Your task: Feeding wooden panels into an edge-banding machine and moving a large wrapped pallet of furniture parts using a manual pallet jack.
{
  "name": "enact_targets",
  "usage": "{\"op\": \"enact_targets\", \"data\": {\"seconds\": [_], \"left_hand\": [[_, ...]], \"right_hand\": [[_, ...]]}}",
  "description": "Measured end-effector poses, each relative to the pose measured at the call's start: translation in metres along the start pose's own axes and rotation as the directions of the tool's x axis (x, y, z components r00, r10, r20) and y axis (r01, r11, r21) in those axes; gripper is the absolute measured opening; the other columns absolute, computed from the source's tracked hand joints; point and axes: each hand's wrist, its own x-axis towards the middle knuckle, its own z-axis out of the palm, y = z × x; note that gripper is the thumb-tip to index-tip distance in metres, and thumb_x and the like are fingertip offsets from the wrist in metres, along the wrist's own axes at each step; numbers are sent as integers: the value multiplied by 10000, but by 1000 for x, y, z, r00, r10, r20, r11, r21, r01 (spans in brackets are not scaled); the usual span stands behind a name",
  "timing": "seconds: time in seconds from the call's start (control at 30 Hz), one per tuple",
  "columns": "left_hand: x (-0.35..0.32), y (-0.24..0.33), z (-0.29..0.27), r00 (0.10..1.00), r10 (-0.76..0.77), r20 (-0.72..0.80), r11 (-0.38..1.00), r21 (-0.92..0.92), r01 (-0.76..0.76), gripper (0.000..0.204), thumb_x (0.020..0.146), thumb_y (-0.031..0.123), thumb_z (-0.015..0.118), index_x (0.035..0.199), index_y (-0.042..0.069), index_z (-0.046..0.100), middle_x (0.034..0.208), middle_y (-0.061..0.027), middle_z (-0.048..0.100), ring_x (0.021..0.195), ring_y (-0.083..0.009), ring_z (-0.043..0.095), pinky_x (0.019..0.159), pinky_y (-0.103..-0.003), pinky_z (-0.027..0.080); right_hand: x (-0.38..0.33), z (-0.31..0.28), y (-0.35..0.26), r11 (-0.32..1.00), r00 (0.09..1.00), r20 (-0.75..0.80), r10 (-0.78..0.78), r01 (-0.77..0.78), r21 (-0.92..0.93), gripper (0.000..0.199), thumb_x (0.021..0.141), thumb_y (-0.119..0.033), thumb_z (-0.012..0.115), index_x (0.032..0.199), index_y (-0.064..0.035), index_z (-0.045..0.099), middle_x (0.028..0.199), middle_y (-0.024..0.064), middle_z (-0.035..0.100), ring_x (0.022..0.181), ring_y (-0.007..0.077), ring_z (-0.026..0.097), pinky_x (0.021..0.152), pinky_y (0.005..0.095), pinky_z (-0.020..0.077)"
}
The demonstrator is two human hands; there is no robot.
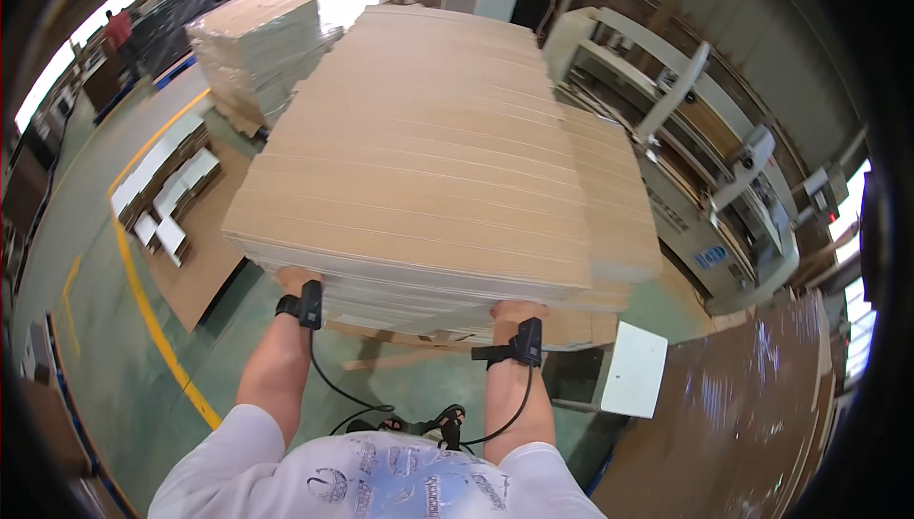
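Note:
A tall stack of flat brown cardboard sheets (409, 138) stands in front of me, its near edge facing my body. My left hand (297, 277) is at the left part of that near edge, and my right hand (520, 310) is at the right part. Both hands reach in against the stack's front face, just under the top layers. The overhanging cardboard hides the fingers, so their grip does not show. Each wrist wears a black strapped device with a cable. A second, lower cardboard pile (609, 190) adjoins the stack on the right.
A white board (634, 369) stands near my right forearm, beside a brown wrapped stack (724, 405). Along the right wall is a large machine (705, 167). On the left are white-topped piles (171, 181) on a brown sheet, a wrapped pallet stack (252, 52) and a distant person (119, 31).

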Motion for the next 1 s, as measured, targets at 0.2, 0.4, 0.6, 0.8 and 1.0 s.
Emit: {"op": "enact_targets", "data": {"seconds": [0.2,0.4,0.6,0.8,1.0], "left_hand": [[-7,0,4,963,24,-267,984,-165,-70,476,653,395,665,1086,205,607,1109,-57,603,1051,-228,560,848,-351,444],[-69,73,-52,995,-83,53,893,-440,98,499,832,424,433,1169,67,525,1229,-88,522,1072,-239,526,913,-316,387],[-89,104,-53,699,-301,648,-593,-702,395,526,862,447,342,1166,57,521,1164,-123,560,1062,-267,533,920,-354,378],[-51,95,-50,454,-219,864,-885,-372,281,576,863,475,303,1206,48,479,1171,-142,551,1056,-282,532,953,-366,352],[-92,130,-74,482,-224,847,-866,-400,300,623,891,490,250,1199,-16,445,1175,-233,511,1066,-348,517,953,-431,370]], "right_hand": [[-13,9,-8,996,1000,-24,4,-6,-86,782,777,-647,391,1340,-115,281,1402,91,283,1298,276,239,1036,461,189],[13,-35,-37,977,994,-90,-62,42,-209,751,772,-637,413,1320,-130,329,1387,89,314,1285,278,270,1030,451,217],[-11,-28,21,306,994,113,8,105,-946,721,768,-627,434,1301,-145,376,1372,86,345,1272,280,301,1023,442,246],[-68,30,73,-894,900,173,400,424,-143,692,763,-617,456,1282,-160,424,1357,84,376,1259,282,332,1016,433,274],[-46,37,39,-929,926,-75,369,367,-36,664,758,-606,477,1263,-175,471,1342,81,407,1246,284,363,1009,424,303]]}}
